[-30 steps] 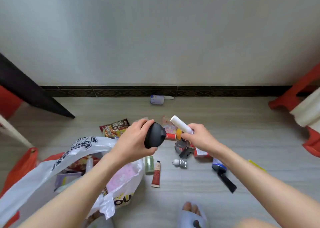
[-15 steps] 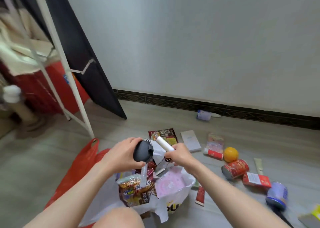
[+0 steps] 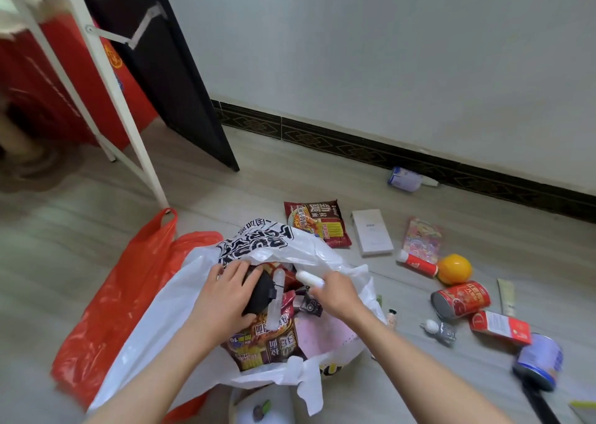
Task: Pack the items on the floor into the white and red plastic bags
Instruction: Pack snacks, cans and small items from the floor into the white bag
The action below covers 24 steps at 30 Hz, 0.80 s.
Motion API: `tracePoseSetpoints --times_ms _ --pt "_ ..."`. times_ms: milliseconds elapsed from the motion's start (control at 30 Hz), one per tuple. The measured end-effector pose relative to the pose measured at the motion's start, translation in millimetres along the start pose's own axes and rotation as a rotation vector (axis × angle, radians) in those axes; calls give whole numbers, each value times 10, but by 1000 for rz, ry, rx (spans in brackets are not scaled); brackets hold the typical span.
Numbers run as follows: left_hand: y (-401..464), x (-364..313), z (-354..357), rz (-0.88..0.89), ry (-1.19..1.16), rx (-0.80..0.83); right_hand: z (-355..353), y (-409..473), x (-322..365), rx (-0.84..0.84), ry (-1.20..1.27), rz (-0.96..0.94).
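Grey plank floor [image 3: 290, 178] runs back to a pale wall with a dark patterned skirting. We crouch over the white bag [image 3: 180, 298], which gapes at the centre, with the red bag [image 3: 122, 291] lying flat just beside it at nine o'clock. Our left hand [image 3: 222, 298] grips a black rounded object [image 3: 259, 294] inside the bag's mouth, fingers curled over its top. Our right hand [image 3: 337, 294] holds a white tube [image 3: 309, 279] at the rim, fingers wrapped round it. We judge this to be the dropping-in step: both things sit over the packets already inside, so next we should let go and reach again. Still loose at three o'clock are an orange [image 3: 454, 268], a red can [image 3: 461, 298] and a red box [image 3: 500, 326]; a noodle packet [image 3: 317, 222] lies at twelve.
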<state>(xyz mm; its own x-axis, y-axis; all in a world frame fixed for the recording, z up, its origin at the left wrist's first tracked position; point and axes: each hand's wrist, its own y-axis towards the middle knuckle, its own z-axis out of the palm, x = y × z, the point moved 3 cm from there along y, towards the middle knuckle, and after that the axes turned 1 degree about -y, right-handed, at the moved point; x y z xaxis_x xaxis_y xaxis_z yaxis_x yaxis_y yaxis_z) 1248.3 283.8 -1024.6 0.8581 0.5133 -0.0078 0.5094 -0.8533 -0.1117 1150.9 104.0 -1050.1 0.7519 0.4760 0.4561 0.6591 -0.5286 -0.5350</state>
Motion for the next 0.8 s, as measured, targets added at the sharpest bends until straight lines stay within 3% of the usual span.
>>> tracePoseSetpoints --times_ms 333,500,800 --pt "-113 -91 191 -28 -94 -68 133 -237 -52 -98 165 -125" --pt "-84 -436 -256 145 -106 -185 -233 -434 -123 -68 264 -157" --pt "787 -1181 -767 417 53 -179 -1351 -496 -785 -184 -100 -288"
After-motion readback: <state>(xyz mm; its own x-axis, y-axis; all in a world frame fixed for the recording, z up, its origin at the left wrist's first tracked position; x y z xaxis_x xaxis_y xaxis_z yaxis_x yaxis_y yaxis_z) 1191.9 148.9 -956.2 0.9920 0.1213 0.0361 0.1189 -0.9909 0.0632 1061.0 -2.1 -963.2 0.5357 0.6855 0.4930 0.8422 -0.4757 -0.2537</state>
